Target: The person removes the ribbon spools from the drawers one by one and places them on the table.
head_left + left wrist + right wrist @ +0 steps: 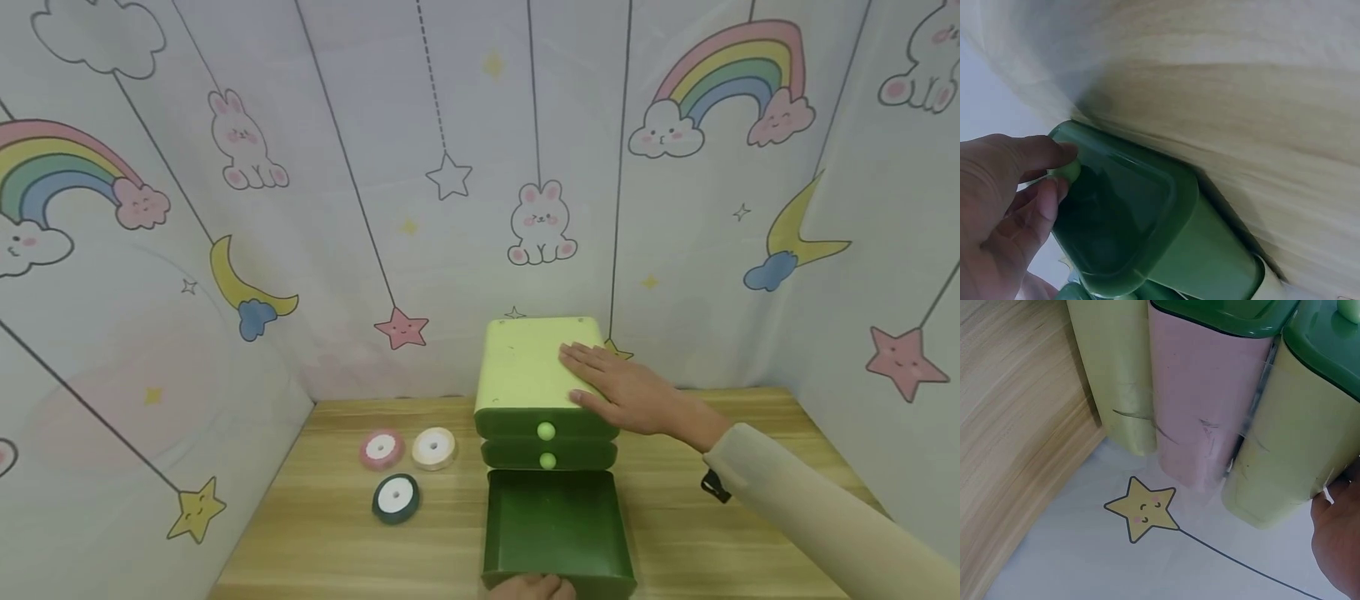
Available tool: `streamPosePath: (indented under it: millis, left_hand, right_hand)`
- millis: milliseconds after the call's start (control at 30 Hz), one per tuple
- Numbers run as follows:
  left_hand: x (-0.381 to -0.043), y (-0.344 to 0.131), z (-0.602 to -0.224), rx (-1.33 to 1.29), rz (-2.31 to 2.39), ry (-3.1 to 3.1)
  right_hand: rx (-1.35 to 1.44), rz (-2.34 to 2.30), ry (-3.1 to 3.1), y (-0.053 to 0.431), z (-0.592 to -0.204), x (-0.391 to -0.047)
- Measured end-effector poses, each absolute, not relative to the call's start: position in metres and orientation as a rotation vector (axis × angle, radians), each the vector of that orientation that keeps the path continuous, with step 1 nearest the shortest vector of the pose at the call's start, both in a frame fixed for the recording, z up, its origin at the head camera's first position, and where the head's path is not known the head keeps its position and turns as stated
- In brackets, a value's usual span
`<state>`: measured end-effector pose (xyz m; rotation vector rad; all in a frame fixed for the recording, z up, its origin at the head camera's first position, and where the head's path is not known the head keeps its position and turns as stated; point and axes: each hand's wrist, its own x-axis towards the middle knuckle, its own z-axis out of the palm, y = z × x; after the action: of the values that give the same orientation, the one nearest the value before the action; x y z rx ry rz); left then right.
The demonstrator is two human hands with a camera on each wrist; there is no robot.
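A small drawer cabinet [536, 358] with a pale yellow-green top stands on the table, its body showing yellow and pink tiers [1210, 394] in the right wrist view. Its bottom drawer [555, 521] is pulled out, dark green and with nothing inside. My left hand [532, 587] pinches that drawer's round green knob [1067, 169] between thumb and fingers, as the left wrist view shows. My right hand [630, 387] lies flat on the cabinet's top with fingers stretched out. The upper two drawers, with light green knobs [546, 431], are closed.
Left of the cabinet lie three ribbon spools: a pink one [381, 449], a cream one [433, 448] and a dark teal one [396, 498]. A cloth backdrop [480, 275] with printed stars and rabbits rises behind the wooden table [322, 533].
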<state>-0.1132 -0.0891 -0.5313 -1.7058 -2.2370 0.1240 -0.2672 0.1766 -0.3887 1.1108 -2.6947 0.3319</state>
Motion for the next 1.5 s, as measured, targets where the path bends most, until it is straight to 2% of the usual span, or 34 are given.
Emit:
streamPosePath:
  millis: [167, 400, 1500]
  left_hand:
    - [-0.122, -0.092, -0.528, -1.621, -0.076, -2.358]
    - [-0.132, -0.094, -0.524, -1.540, 0.286, -2.162]
    - [-0.189, -0.081, -0.534, -1.285, 0.514, -2.030]
  right_hand:
    - [1.104, 0.341, -2.712, 0.177, -0.389, -0.268]
    - [1.098, 0.350, -2.717, 0.178, -0.389, -0.267]
    - [1.111, 0.366, -2.672, 0.177, -0.390, -0.269]
